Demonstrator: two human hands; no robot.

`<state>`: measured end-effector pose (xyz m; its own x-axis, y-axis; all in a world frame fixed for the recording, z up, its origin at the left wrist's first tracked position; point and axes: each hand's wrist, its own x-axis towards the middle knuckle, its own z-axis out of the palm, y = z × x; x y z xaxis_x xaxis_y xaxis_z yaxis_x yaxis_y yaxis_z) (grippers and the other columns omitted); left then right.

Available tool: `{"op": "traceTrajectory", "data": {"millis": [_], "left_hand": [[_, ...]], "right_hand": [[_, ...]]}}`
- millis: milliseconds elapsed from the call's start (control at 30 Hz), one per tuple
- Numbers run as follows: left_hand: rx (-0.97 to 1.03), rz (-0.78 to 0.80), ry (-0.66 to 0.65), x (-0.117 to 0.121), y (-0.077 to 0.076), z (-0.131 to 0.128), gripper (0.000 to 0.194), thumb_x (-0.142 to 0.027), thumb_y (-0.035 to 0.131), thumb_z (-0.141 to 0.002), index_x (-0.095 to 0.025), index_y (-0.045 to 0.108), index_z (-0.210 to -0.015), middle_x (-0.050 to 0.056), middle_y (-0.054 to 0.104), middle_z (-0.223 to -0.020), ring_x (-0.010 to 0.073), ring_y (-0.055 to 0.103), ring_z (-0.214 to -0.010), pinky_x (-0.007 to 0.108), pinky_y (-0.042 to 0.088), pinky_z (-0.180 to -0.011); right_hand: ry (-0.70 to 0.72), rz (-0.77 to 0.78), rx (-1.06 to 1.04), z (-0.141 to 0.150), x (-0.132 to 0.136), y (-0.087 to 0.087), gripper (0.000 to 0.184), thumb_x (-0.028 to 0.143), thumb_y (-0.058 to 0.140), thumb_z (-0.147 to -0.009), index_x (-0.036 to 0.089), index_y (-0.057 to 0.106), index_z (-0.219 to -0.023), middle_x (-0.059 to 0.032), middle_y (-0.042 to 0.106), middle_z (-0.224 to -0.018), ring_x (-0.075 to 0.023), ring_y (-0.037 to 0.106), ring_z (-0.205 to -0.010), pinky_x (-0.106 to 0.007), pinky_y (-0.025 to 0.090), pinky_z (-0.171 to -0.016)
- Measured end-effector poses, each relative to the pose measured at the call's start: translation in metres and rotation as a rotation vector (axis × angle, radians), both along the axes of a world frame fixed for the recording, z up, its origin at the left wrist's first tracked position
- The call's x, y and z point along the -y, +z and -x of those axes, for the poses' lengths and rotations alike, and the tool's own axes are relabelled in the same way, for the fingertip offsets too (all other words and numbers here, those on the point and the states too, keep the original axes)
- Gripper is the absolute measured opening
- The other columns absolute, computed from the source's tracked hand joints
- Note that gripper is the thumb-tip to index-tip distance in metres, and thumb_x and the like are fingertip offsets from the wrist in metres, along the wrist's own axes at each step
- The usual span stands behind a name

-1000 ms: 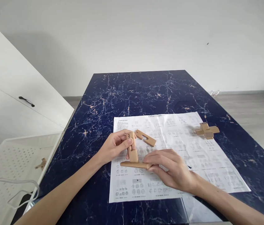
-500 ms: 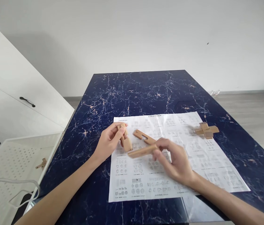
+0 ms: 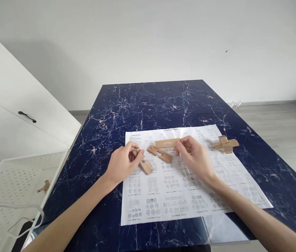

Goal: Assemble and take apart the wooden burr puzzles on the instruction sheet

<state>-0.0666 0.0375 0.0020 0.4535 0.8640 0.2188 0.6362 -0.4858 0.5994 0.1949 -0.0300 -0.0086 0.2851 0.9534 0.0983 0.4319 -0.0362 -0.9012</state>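
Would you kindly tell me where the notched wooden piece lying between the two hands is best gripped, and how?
I would pinch the notched wooden piece across its solid right end, probably from above and the near side: it lies flat on the printed sheet, the notch cuts into its middle, and the right hand holds a slotted piece near its far side.
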Motion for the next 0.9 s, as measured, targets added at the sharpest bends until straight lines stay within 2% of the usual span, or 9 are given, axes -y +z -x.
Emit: {"op": "traceTrajectory", "data": {"millis": [133,233,333,467,600,667,733,800,900], "left_hand": [[-0.183,-0.166,-0.030,0.001,-0.004,-0.001,0.032,-0.039,0.059,-0.101,-0.023,0.050,-0.075,-0.002,0.065,-0.067,0.0179,0.060,-0.063,0.038,0.050,-0.076],[-0.230,-0.241,-0.065,0.001,-0.007,-0.001,0.032,-0.035,0.058,-0.101,-0.022,0.047,-0.073,0.001,0.065,-0.073,0.0194,0.061,-0.069,0.040,0.050,-0.077],[-0.237,-0.298,-0.091,0.001,-0.009,0.000,0.028,-0.033,0.059,-0.101,-0.022,0.050,-0.077,0.003,0.067,-0.080,0.0221,0.062,-0.077,0.041,0.051,-0.077],[-0.202,-0.393,-0.120,0.001,-0.009,0.001,0.013,-0.032,0.061,-0.102,-0.020,0.060,-0.097,0.007,0.070,-0.100,0.0262,0.065,-0.091,0.044,0.053,-0.084],[-0.102,-0.421,-0.270,0.005,-0.004,-0.001,0.012,-0.028,0.060,-0.105,-0.020,0.061,-0.113,0.011,0.068,-0.120,0.0286,0.065,-0.112,0.047,0.053,-0.098],[-0.073,-0.397,-0.378,0.008,-0.001,-0.002,0.018,-0.030,0.062,-0.105,-0.021,0.060,-0.120,0.013,0.067,-0.132,0.0297,0.062,-0.125,0.048,0.050,-0.109],[-0.090,-0.354,-0.499,0.010,0.001,-0.004,0.032,-0.037,0.063,-0.105,-0.021,0.058,-0.132,0.013,0.063,-0.145,0.0311,0.056,-0.139,0.050,0.046,-0.118],[-0.141,-0.312,-0.600,0.012,0.002,-0.005,0.050,-0.046,0.064,-0.105,-0.021,0.053,-0.147,0.012,0.058,-0.155,0.0321,0.049,-0.149,0.051,0.042,-0.125],[-0.235,-0.293,-0.676,0.012,-0.001,-0.007,0.071,-0.055,0.061,-0.105,-0.023,0.039,-0.164,0.010,0.047,-0.169,0.0338,0.037,-0.160,0.055,0.034,-0.132]], "right_hand": [[0.023,0.067,0.256,-0.002,-0.001,-0.001,0.029,0.046,0.057,-0.102,0.024,0.056,-0.084,0.0007,0.068,-0.068,-0.0176,0.058,-0.057,-0.030,0.040,-0.057],[0.071,0.087,0.447,-0.003,-0.001,-0.004,0.030,0.044,0.053,-0.103,0.025,0.050,-0.080,0.0007,0.065,-0.067,-0.0172,0.052,-0.055,-0.030,0.034,-0.056],[0.143,0.022,0.625,-0.002,0.001,-0.007,0.029,0.036,0.048,-0.104,0.024,0.047,-0.079,-0.0017,0.065,-0.073,-0.0176,0.052,-0.060,-0.030,0.030,-0.055],[0.318,-0.121,0.781,0.000,0.003,-0.008,0.027,0.024,0.044,-0.106,0.022,0.050,-0.080,-0.0039,0.063,-0.079,-0.0193,0.055,-0.071,-0.032,0.030,-0.058],[0.489,-0.221,0.841,0.003,0.005,-0.008,0.031,0.023,0.040,-0.111,0.021,0.056,-0.084,-0.0053,0.062,-0.084,-0.0213,0.055,-0.080,-0.035,0.039,-0.069],[0.539,-0.260,0.854,0.005,0.005,-0.008,0.033,0.024,0.038,-0.113,0.020,0.058,-0.086,-0.0059,0.062,-0.086,-0.0220,0.054,-0.080,-0.037,0.041,-0.075],[0.530,-0.287,0.865,0.007,0.006,-0.009,0.035,0.025,0.037,-0.114,0.020,0.059,-0.087,-0.0066,0.063,-0.087,-0.0227,0.054,-0.080,-0.037,0.041,-0.075],[0.476,-0.299,0.869,0.009,0.005,-0.011,0.036,0.025,0.036,-0.115,0.020,0.059,-0.088,-0.0069,0.063,-0.086,-0.0229,0.054,-0.079,-0.037,0.040,-0.073],[0.386,-0.299,0.825,0.009,0.004,-0.013,0.037,0.023,0.033,-0.115,0.021,0.056,-0.085,-0.0059,0.062,-0.083,-0.0221,0.054,-0.076,-0.036,0.040,-0.070]]}}
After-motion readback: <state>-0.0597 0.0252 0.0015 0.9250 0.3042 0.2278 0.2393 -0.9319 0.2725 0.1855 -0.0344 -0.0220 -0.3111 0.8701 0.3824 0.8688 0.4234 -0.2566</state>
